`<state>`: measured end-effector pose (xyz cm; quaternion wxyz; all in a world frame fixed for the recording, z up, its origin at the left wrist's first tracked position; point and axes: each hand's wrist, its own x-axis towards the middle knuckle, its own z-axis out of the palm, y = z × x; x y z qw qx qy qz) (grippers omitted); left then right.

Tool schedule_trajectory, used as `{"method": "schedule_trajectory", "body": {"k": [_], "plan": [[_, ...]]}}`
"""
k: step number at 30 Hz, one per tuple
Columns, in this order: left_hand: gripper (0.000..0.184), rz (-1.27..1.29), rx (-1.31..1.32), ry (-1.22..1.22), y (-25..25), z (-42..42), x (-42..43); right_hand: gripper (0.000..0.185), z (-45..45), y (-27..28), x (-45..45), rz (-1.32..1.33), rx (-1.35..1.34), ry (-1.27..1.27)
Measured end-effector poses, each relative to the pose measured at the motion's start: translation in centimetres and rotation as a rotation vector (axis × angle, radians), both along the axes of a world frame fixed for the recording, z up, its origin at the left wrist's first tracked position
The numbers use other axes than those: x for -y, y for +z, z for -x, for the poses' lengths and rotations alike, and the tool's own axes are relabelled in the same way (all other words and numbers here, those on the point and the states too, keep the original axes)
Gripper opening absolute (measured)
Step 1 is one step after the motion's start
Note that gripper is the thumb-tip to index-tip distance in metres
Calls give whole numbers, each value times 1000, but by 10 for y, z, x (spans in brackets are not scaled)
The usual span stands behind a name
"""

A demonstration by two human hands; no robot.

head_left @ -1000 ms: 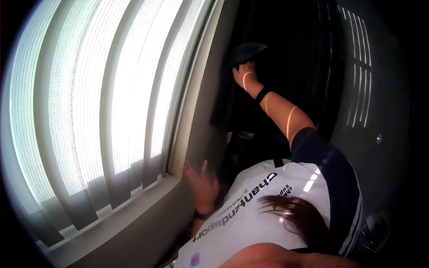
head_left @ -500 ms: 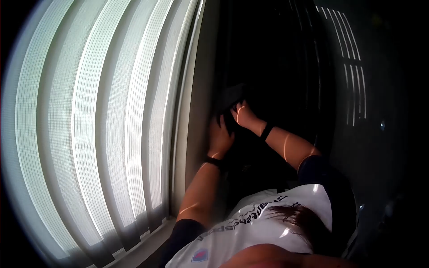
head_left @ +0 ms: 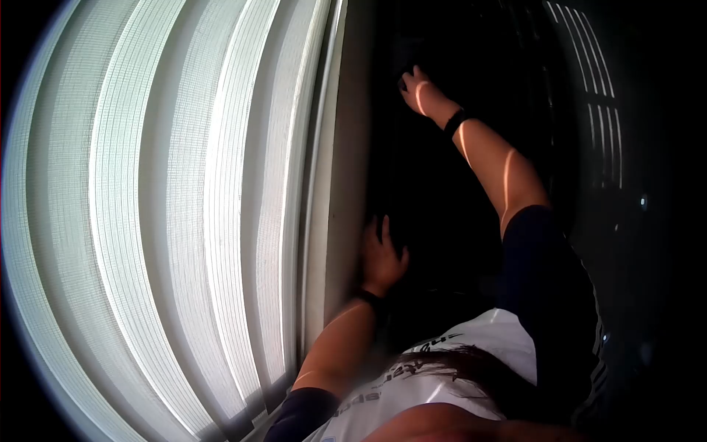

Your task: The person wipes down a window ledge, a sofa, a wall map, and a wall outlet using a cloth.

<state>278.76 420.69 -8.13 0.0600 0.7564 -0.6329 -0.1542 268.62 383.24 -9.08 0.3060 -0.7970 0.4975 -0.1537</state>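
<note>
My left hand (head_left: 383, 259) rests beside the window ledge with its fingers spread over a black area, and nothing shows in its grasp. Farther forward, my right hand (head_left: 423, 93) is curled, its fingertips closed at something dark that the shadow hides. A dark band (head_left: 454, 122) circles my right wrist, and another dark band (head_left: 370, 300) sits on the left one. Whatever surface lies under both hands is too dark to make out.
White vertical blinds (head_left: 224, 184), brightly lit, fill the left side. A pale ledge or frame (head_left: 335, 184) runs alongside them, close to my left arm. Thin light stripes (head_left: 600, 96) fall on a dark surface at the right.
My right hand has moved forward, away from my body, and the arm is straighter. My left hand has come slightly back. The dark grey item between the hands no longer shows clearly.
</note>
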Motion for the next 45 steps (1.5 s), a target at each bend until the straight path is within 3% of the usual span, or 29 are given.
{"method": "schedule_trajectory", "body": {"k": [1, 2, 3, 4, 5, 7, 10, 12, 13, 16, 18, 19, 21, 23, 24, 29, 33, 35, 37, 40, 43, 45], "plan": [[89, -2, -5, 4, 0, 2, 4, 34, 7, -5, -35, 137, -152, 192], [88, 0, -9, 7, 1, 4, 5, 29, 14, -12, -76, 394, -102, 214], [87, 4, -12, 11, 3, 5, 5, 28, 23, 1, -105, 187, -37, 323], [87, 10, -8, 10, 4, 5, 6, 27, 26, -7, -128, 292, -28, 375], [86, 22, -13, 7, 4, 4, 8, 29, 29, 10, -136, 225, -72, 390], [85, 33, -11, -3, 4, 2, 6, 31, 21, 4, -117, 201, -67, 335], [85, -4, 46, -2, 11, 3, 5, 34, -5, 19, -31, 468, -527, 316], [85, 18, 38, -7, 8, 5, 6, 34, -16, 13, 30, 194, -295, -17], [85, 34, 32, -11, 8, 5, 6, 34, -19, 19, 45, -212, 53, -263], [86, -32, 2, 18, 13, 4, 12, 31, -14, 8, 27, -110, -30, -218], [86, -23, 26, 2, 11, 4, 8, 29, -1, -8, -22, 162, -179, -37], [87, -7, 37, -7, 9, 5, 10, 26, 9, 11, -51, 137, -233, 56], [86, 8, -10, 8, 7, 4, 12, 25, 16, -12, -59, 554, -423, 313], [87, 23, -27, 20, 5, 6, 7, 26, 13, -6, -33, 249, -251, 205], [89, 47, -17, 24, 3, 7, 8, 27, 1, -16, -10, 470, -553, 331], [89, 44, 40, -7, 2, 1, 5, 30, -5, 7, 9, 305, -399, 182], [88, 42, 58, -10, 5, 5, 13, 38, 7, 34, -28, 214, -456, 346], [85, 27, 73, -7, 7, 8, 10, 42, -3, 42, -1, 138, -561, 363], [85, 36, 41, -17, 11, 7, 9, 43, -22, 31, 41, -87, -310, 89], [85, 26, 30, -24, 6, 2, 9, 45, -44, 40, 47, 130, -646, 158], [86, 29, 19, -28, 11, 2, 10, 42, -29, 75, -23, 151, -537, 413], [86, 66, 14, -17, 8, 2, 10, 42, -28, 60, -86, 221, -430, 527]]}}
